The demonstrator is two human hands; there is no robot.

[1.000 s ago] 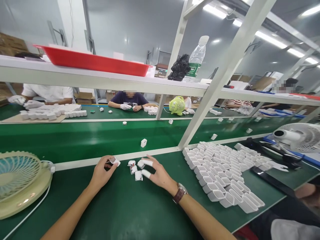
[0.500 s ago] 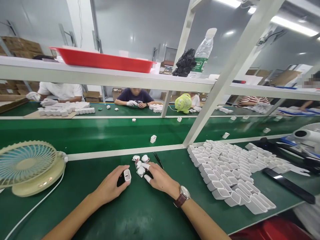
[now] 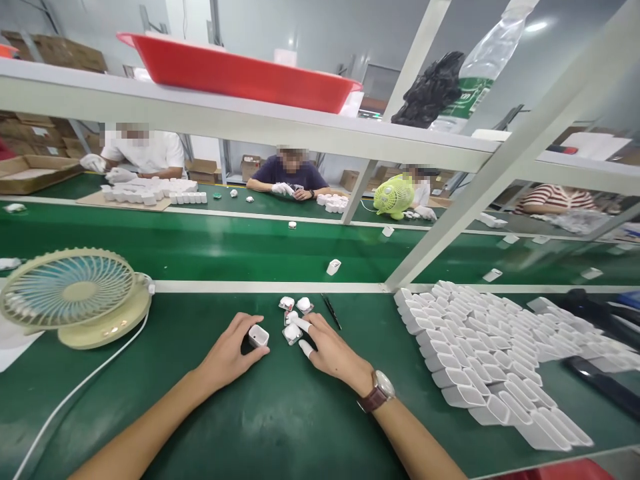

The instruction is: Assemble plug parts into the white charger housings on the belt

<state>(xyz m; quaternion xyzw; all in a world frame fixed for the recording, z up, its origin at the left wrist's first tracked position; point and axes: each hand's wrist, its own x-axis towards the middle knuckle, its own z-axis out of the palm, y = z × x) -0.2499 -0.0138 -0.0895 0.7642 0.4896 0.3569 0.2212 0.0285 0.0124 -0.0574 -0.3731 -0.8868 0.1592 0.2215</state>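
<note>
My left hand (image 3: 231, 353) holds a small white housing (image 3: 259, 337) between thumb and fingers, its open end facing up toward me. Right of it, my right hand (image 3: 333, 350), with white covers on its fingertips and a watch on the wrist, reaches over a small cluster of white parts (image 3: 293, 333). Its index fingertip touches one of these parts, and the thumb is held apart from the finger. A thin black tool (image 3: 331, 312) lies just beyond this hand on the green table (image 3: 240, 427).
Many white housings (image 3: 465, 360) stand at the right. A fan (image 3: 80, 293) with a white cable is at the left. Beyond runs a green belt (image 3: 225, 250) carrying parts, under a shelf with a red tray (image 3: 240, 73). Several people sit across.
The whole view has shifted, so the scene sits differently in the frame. The housing remains in my left hand, and my right hand is still at the cluster of parts.
</note>
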